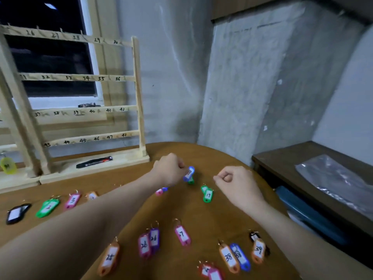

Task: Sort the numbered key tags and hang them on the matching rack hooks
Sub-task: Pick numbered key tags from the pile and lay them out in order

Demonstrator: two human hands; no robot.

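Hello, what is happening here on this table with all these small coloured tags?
A person is sorting numbered key tags on a brown table. The left hand pinches a blue tag just above the table; the right hand is curled beside it and seems empty. Other tags, such as the green 19 tag, lie spread around. The hooks in view on the wooden rack are mostly bare.

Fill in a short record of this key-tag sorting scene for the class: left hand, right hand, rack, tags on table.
left hand: left hand pinches a blue tag above the table
right hand: right hand curled, holding nothing visible
rack: wooden rack with numbered hooks, no tags on the rows in view
tags on table: green tag 19, orange tag 25, orange tag 38, among others on the brown table
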